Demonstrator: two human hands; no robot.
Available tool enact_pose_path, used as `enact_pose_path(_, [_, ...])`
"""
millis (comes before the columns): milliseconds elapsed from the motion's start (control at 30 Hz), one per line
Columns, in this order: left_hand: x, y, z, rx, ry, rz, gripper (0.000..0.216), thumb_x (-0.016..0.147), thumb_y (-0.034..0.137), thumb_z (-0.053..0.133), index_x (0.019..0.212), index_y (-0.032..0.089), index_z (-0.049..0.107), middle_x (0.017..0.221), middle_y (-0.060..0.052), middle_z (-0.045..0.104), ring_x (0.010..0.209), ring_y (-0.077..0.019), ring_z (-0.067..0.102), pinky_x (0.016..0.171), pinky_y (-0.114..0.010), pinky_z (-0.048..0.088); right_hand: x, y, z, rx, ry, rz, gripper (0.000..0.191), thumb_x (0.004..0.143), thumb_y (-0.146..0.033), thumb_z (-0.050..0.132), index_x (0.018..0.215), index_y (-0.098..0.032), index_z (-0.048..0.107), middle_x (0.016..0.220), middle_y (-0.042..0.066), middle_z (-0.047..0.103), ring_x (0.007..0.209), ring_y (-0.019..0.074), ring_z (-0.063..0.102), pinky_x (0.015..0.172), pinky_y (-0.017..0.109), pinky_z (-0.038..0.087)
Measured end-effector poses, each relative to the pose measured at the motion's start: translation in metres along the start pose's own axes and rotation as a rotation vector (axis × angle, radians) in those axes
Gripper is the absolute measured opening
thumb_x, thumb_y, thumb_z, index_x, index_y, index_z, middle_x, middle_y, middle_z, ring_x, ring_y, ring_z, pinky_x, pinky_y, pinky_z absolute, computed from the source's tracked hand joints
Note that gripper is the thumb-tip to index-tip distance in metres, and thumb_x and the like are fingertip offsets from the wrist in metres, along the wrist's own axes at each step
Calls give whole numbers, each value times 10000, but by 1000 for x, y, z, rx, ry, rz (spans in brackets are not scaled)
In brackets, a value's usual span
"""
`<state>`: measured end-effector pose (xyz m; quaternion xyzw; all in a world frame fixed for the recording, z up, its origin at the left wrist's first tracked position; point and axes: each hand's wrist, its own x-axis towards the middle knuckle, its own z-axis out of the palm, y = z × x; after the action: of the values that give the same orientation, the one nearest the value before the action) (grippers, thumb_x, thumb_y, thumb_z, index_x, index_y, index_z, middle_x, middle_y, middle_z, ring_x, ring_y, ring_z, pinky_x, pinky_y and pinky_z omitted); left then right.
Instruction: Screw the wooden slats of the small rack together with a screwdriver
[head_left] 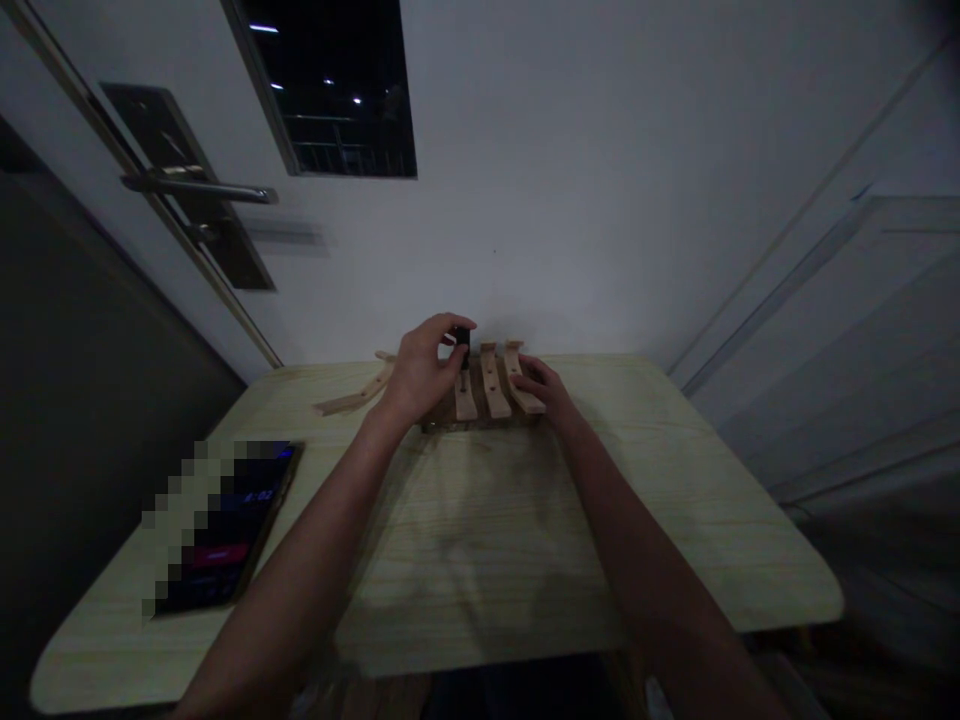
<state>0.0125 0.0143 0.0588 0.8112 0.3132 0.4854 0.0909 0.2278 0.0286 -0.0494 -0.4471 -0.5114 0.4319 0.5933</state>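
Note:
My left hand [427, 365] pinches a small black block-like piece [463, 345] between thumb and fingers, just above the far part of a curved wooden slat. Several pale curved wooden slats [492, 382] with small dark holes lie side by side across a brown base [484, 420]. My right hand [546, 388] rests against the rightmost wooden slat [523, 380], its fingers curled over the edge. One loose wooden slat [360, 393] lies on the table left of my left hand, partly hidden behind it.
Everything lies on a pale wood-grain table [480, 560] against a white door [585, 180]. A phone [232, 530] with a lit screen lies at the left front. A door handle [199, 188] and a dark window [337, 90] are at the upper left.

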Motion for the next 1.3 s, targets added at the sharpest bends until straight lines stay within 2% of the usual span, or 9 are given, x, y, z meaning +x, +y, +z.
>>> enact_pose_path(133, [1,1,0,-56,18,32,300,748,-7,508,970,161,622,987,-49,571,894,-133,592,806,-290,568,-1,-1,1,-1,3,10,568,537,-456,773,1035,-214,644,1115,59,688,1059,260,610,991,446,438])
enact_pose_path(333, [0,0,3,-99,41,-9,170,762,106,642,916,178,630,943,-27,519,854,-122,575,778,-283,584,-2,-3,0,-9,-11,-4,532,559,-454,766,1026,-229,649,1109,51,690,1061,259,611,991,445,440])
enact_pose_path(500, [0,-2,3,-103,40,-4,150,785,75,580,889,179,611,925,-22,549,821,-112,586,766,-273,573,-1,-2,0,-30,-6,4,548,557,-466,761,1036,-226,646,1097,63,690,1047,262,611,965,449,456])
enact_pose_path(667, [0,-2,2,6,15,24,346,760,38,542,1062,199,596,1024,-39,643,885,-144,613,764,-296,536,0,0,-1,-39,5,-2,572,556,-458,757,1057,-208,642,1122,84,677,1069,273,605,978,458,446])
enact_pose_path(800, [0,-1,1,72,16,15,346,733,5,519,1011,184,620,983,-42,672,867,-155,613,756,-307,521,-1,-1,-1,-45,4,2,550,567,-449,752,1050,-212,638,1113,74,682,1050,266,612,973,455,451])
enact_pose_path(933, [1,2,0,45,25,34,296,748,18,527,972,182,627,954,-36,634,840,-136,601,727,-276,528,-2,-2,-1,-40,-6,0,546,576,-454,752,1054,-216,640,1126,76,677,1069,267,605,978,457,449])
enact_pose_path(1067, [1,3,1,2,39,21,190,784,143,637,968,189,647,954,-33,550,826,-120,584,698,-248,546,-2,-3,0,-31,2,-2,555,554,-467,763,1034,-212,649,1109,79,681,1077,280,601,979,470,446])
enact_pose_path(1300, [0,-1,2,-39,30,5,194,792,79,592,943,192,637,888,-17,541,776,-112,584,757,-281,563,-2,-4,0,-14,-14,-6,546,559,-468,765,1035,-227,648,1122,66,680,1080,273,600,978,457,447])
